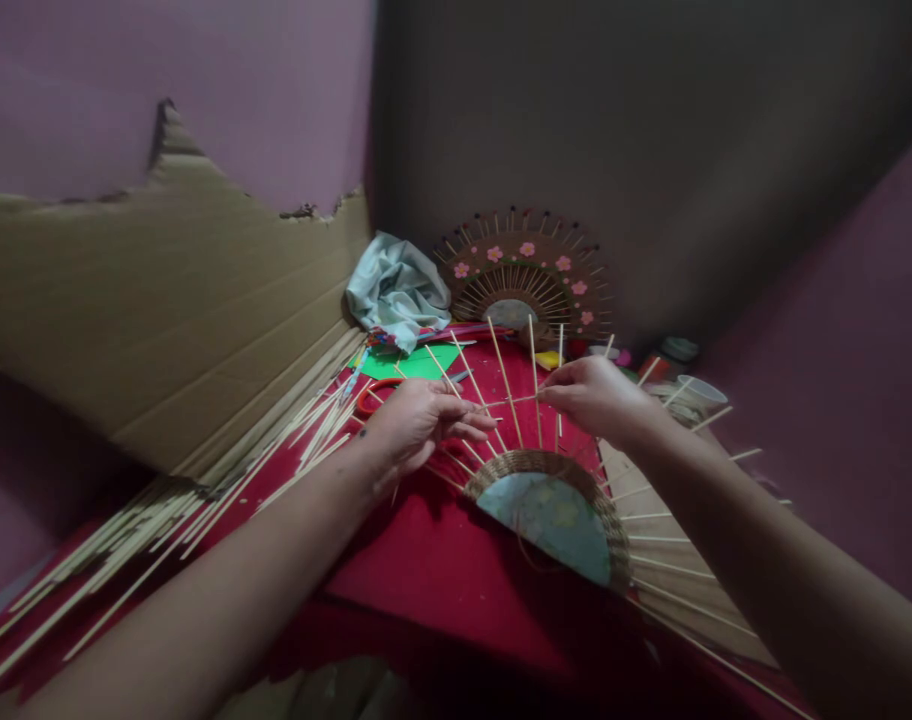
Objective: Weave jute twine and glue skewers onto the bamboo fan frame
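A half-round fan frame lies on the red cloth; its pale blue centre (546, 515) carries a faint floral print, a woven band (535, 462) edges it, and thin wooden sticks (506, 385) radiate outward. Between the sticks, a thin string (520, 400) stretches from hand to hand. My left hand (426, 420) reaches in at the left sticks, thumb and forefinger closed at the string's end, other fingers partly extended. Over the upper sticks, my right hand (602, 400) pinches the string's other end with its fingertips. A loose loop of string hangs over the blue centre.
Loose sticks (137, 540) spread along the left, beside leaning cardboard (201, 330). Orange-handled scissors (373, 397) and green paper (418, 362) lie past my left hand. Behind stand a pale crumpled cloth (397, 290) and a flower-decorated fan (527, 250). A white cup (697, 393) is at right.
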Motion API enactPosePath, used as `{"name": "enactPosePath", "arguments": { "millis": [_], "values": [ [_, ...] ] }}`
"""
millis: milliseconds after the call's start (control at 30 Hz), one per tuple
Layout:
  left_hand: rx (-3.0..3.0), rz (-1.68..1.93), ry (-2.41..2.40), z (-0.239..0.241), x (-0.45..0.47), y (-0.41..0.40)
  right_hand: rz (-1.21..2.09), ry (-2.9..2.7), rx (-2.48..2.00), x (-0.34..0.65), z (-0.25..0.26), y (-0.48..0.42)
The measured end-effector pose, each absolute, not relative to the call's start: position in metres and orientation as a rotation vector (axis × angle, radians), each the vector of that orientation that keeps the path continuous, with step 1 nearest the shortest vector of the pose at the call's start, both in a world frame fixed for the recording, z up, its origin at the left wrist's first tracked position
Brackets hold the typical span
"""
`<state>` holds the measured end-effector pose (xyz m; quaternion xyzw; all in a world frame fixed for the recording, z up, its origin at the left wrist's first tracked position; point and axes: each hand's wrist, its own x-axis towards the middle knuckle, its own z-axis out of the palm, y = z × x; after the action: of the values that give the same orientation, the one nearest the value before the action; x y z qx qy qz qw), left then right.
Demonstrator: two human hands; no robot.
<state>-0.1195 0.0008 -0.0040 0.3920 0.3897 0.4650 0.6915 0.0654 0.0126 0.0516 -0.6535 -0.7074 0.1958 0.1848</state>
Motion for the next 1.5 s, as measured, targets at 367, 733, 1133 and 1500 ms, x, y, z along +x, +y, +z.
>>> {"name": "enactPosePath", "arguments": {
  "millis": [367, 733, 1133, 1500],
  "values": [
    [1.629, 1.543, 1.147, 0.002, -0.119, -0.003, 0.554, -2.002, -1.856, 0.061, 0.053, 0.013],
    [1.804, 1.028, 1.207, 0.008, -0.073, 0.021, 0.386, -2.133, -1.707, 0.053, 0.053, 0.015],
    [1.479, 1.009, 1.098, 0.029, -0.080, 0.018, -0.053, -2.262, -1.637, 0.045, 0.050, 0.006],
    [1.420, 1.040, 1.010, 0.029, -0.087, 0.016, -0.176, -2.295, -1.691, 0.055, 0.054, 0.005]
  ]
}}
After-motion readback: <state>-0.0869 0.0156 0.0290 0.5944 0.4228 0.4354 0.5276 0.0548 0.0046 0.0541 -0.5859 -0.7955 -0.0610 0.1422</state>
